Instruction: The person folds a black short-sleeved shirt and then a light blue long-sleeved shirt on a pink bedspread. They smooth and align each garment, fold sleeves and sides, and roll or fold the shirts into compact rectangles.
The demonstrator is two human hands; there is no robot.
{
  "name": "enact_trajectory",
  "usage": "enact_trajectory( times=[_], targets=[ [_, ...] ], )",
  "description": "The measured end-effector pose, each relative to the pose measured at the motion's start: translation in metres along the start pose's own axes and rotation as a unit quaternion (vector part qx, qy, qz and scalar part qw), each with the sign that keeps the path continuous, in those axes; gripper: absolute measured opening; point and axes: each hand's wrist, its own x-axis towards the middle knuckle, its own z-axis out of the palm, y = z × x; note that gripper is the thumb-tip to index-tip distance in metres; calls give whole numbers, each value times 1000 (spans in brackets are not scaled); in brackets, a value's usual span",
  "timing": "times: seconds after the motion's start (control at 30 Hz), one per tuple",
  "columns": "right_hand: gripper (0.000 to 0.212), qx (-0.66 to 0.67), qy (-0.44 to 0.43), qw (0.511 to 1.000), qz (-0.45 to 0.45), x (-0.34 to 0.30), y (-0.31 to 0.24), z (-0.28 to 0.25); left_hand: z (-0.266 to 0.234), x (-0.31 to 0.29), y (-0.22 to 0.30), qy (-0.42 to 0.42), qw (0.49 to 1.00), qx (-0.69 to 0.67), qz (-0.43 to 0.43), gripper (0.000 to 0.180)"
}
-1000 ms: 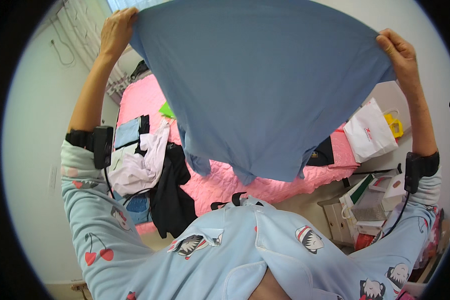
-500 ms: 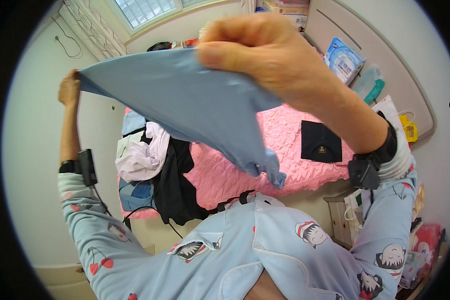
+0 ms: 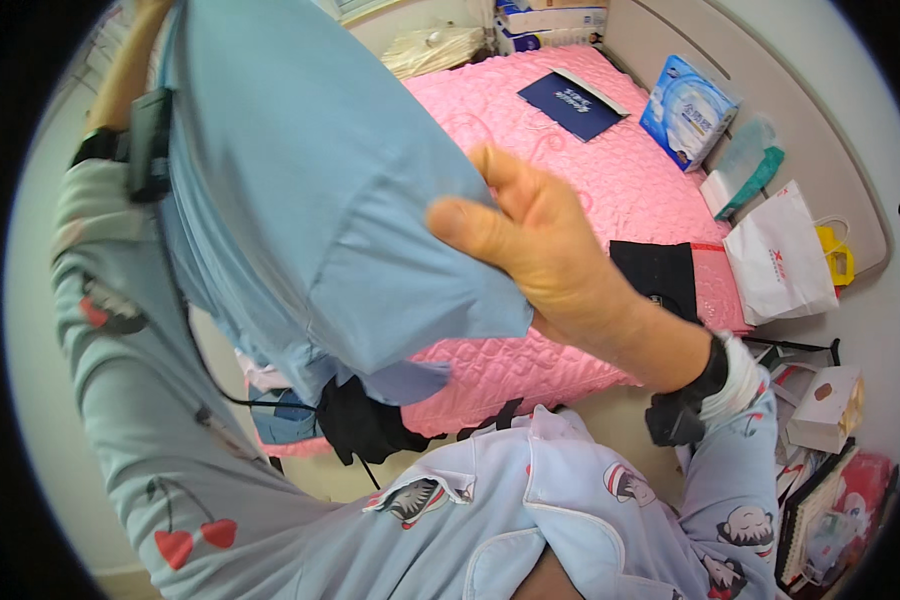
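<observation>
A light blue T-shirt (image 3: 300, 190) hangs spread in the air before me, its loose lower part in folds over the near side of the bed. My right hand (image 3: 540, 235) is closed on the sleeve part, thumb on the front and the other fingers partly hidden behind the cloth. At the upper left rim, my left hand (image 3: 152, 8) is raised at the shirt's upper edge. Most of that hand is cut off by the picture, but the cloth hangs from it. On the bed, right of the shirt, lies a folded black garment (image 3: 655, 272).
A pink quilted cover (image 3: 580, 230) lies on the bed. Toward the headboard (image 3: 810, 130) are a dark blue flat packet (image 3: 573, 105), a blue and white package (image 3: 685, 115) and a white paper bag (image 3: 780, 260). Black cloth (image 3: 365, 420) hangs off the near edge. A cable runs from my left wrist.
The shirt has come nearer and now hangs more upright on the left. My left hand has risen to the picture's edge; my right hand has moved lower. The view has shifted rightward.
</observation>
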Motion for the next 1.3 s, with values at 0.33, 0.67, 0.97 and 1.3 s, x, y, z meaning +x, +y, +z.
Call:
enact_trajectory(
  times=[0.33,0.67,0.97,1.3],
  targets=[
    [14,-113,274,945,136,-82,167,-221,-186,-40,476,-351,731,-560,-168,19],
    [14,-107,373,894,225,-173,228,-404,-337,-69,766,-439,571,-667,-189,19],
    [14,-204,406,841,294,-246,234,-568,-458,-31,955,-483,451,-702,-265,21],
    [20,-496,379,711,324,-283,253,-652,-541,-26,1001,-411,274,-823,-281,47]
  ],
)
